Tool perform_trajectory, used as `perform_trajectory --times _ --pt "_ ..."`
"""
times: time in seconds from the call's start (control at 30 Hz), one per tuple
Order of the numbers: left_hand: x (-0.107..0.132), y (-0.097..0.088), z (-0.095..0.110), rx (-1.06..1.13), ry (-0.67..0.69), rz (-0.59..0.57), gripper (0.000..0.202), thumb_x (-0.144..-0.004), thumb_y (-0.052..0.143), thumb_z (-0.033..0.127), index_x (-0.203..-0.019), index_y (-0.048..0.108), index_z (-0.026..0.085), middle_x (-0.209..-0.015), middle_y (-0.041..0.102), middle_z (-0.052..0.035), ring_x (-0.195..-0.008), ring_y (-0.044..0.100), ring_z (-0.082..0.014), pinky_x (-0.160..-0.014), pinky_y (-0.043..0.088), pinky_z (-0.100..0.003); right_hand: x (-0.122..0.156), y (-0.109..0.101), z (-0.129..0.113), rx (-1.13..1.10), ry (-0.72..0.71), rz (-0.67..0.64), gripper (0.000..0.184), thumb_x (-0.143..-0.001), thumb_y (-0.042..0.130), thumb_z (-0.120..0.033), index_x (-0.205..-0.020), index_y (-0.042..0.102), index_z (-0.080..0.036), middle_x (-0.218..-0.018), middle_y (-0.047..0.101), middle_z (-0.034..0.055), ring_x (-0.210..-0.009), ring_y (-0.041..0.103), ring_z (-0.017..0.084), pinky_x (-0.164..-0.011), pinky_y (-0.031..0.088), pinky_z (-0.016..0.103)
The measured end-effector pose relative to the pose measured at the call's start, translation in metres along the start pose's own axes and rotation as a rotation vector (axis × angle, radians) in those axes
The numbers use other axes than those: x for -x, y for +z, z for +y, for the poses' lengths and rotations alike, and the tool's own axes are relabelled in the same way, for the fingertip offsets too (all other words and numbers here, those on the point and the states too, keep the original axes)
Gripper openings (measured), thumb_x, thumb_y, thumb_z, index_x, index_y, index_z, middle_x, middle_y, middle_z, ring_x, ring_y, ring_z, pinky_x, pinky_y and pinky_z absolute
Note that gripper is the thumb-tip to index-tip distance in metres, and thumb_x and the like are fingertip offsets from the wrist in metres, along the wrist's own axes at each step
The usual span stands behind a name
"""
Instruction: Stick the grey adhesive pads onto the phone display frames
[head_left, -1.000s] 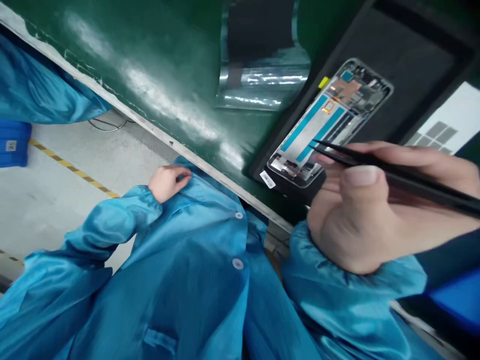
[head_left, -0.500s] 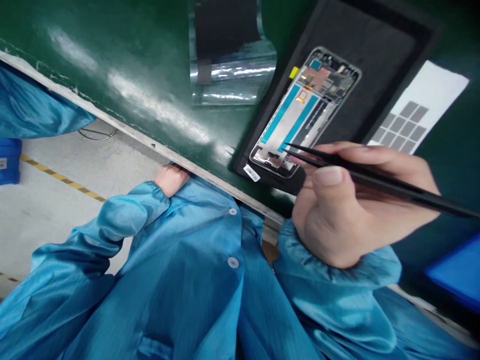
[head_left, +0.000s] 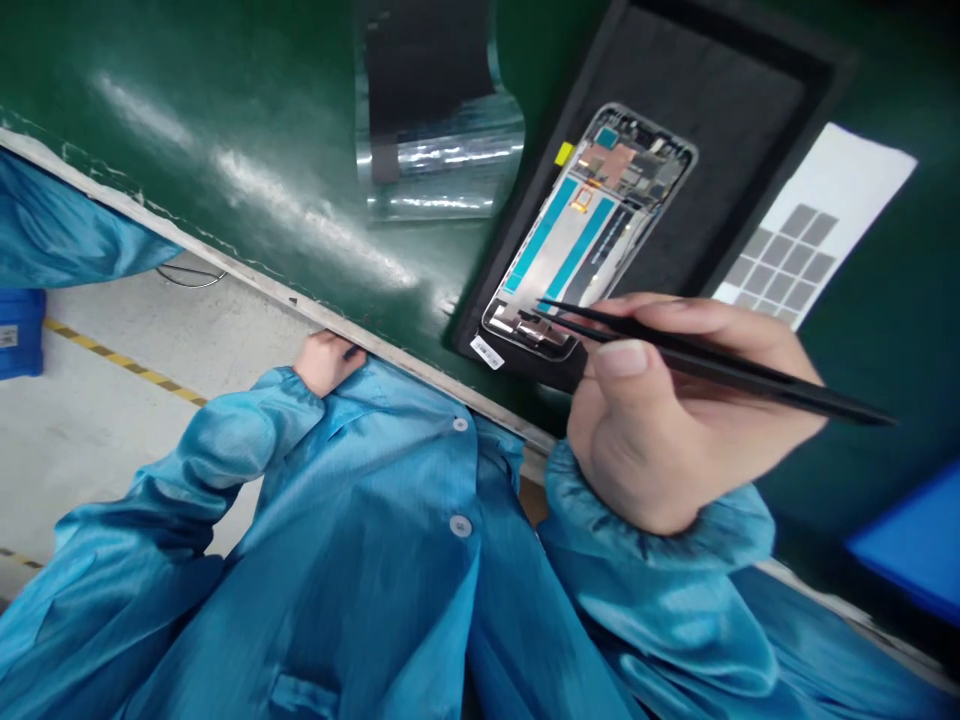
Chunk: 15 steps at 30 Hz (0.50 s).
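Note:
Black tweezers (head_left: 705, 360) are held between the thumb and fingers of my right hand (head_left: 675, 420). Their tips are over the lower part of an opened phone (head_left: 559, 250), close to the end of a teal strip; I cannot tell whether they touch it. The phone lies slanted in a black foam tray (head_left: 720, 130), its circuit board and two long teal strips showing. A yellow tab (head_left: 565, 153) sticks out at its side. My left hand (head_left: 328, 362) is curled closed at the table's front edge, its fingertips hidden.
A white label (head_left: 487, 352) lies at the tray's near corner. Right of the tray is a white sheet (head_left: 847, 190) with grey rectangles. A clear film with a dark panel (head_left: 427, 60) lies to the left. A blue object (head_left: 919, 540) is at the right, a blue bin (head_left: 19, 335) on the floor.
The whole table scene has shifted slightly left in view. My right hand has moved left with the tweezers, whose tips are now nearer the phone's lower end. My left hand stays at the edge.

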<state>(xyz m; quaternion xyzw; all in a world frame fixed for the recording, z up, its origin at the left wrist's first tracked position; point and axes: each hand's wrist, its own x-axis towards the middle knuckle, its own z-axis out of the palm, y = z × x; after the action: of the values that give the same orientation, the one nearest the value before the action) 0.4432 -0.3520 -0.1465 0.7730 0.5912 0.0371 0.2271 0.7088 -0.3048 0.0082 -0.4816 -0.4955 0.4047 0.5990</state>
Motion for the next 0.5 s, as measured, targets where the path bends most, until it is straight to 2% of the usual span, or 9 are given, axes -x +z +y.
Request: perform_trajectory --times 0.1,0.13,0.17,0.2,0.3,0.4,0.5 --pt "0.029 -0.049 0.019 0.086 0.224 0.101 0.011 -0.087 0.066 0.024 -0.082 0.074 0.018 -0.077 0.075 -0.0031 -0.071 0.070 -0.0133 -0.072 0.057 -0.023 0.008 -0.002 -0.010 -0.119 0.201 -0.047 0.017 -0.079 0.080 -0.013 -0.093 0.076 -0.022 -0.087 0.077 0.0011 -0.082 0.075 0.017 -0.079 0.063 0.033" --pt "0.037 -0.070 0.027 0.139 0.398 0.233 0.004 -0.084 0.072 0.020 -0.085 0.073 0.017 -0.079 0.075 -0.0029 -0.069 0.069 -0.0124 -0.069 0.058 -0.023 0.012 -0.002 -0.013 -0.185 0.290 -0.061 0.015 -0.079 0.081 -0.017 -0.091 0.076 -0.022 -0.084 0.077 0.0010 -0.079 0.075 0.017 -0.077 0.063 0.033" --pt "0.043 -0.093 0.036 0.178 0.541 0.332 0.013 -0.080 0.076 0.017 -0.092 0.072 0.016 -0.085 0.076 -0.0041 -0.072 0.070 -0.0135 -0.070 0.059 -0.025 0.016 -0.002 -0.015 -0.258 0.393 -0.069 0.014 -0.078 0.082 -0.021 -0.089 0.075 -0.023 -0.081 0.077 0.0005 -0.075 0.075 0.017 -0.074 0.063 0.033" --pt "0.045 -0.114 0.044 0.202 0.607 0.376 0.022 -0.079 0.077 0.014 -0.100 0.071 0.015 -0.092 0.076 -0.0061 -0.079 0.071 -0.0159 -0.072 0.060 -0.027 0.020 0.000 -0.017 -0.325 0.508 -0.070 0.014 -0.077 0.083 -0.024 -0.088 0.074 -0.023 -0.079 0.076 -0.0001 -0.073 0.075 0.017 -0.071 0.063 0.032" --pt "0.030 -0.164 0.066 0.116 0.720 0.358 0.030 -0.084 0.072 0.014 -0.113 0.069 0.022 -0.102 0.075 -0.0042 -0.088 0.072 -0.0187 -0.073 0.063 -0.032 0.027 0.005 -0.020 -0.427 0.812 -0.024 0.020 -0.072 0.086 -0.028 -0.084 0.072 -0.022 -0.073 0.075 -0.0015 -0.067 0.074 0.016 -0.067 0.063 0.030" --pt "0.000 -0.185 0.085 0.004 0.801 0.383 0.029 -0.087 0.067 0.011 -0.114 0.069 0.020 -0.105 0.075 -0.0053 -0.092 0.072 -0.0209 -0.079 0.063 -0.037 0.027 0.009 -0.024 -0.459 0.880 0.045 0.024 -0.069 0.088 -0.028 -0.082 0.070 -0.019 -0.067 0.073 -0.0016 -0.064 0.074 0.016 -0.064 0.062 0.026" --pt "-0.024 -0.190 0.099 -0.092 0.907 0.384 0.025 -0.088 0.062 0.005 -0.111 0.068 0.013 -0.107 0.075 -0.0093 -0.095 0.072 -0.0228 -0.081 0.062 -0.039 0.023 0.006 -0.030 -0.499 0.847 0.091 0.025 -0.068 0.088 -0.027 -0.080 0.069 -0.018 -0.066 0.073 -0.0011 -0.063 0.074 0.016 -0.059 0.060 0.023"
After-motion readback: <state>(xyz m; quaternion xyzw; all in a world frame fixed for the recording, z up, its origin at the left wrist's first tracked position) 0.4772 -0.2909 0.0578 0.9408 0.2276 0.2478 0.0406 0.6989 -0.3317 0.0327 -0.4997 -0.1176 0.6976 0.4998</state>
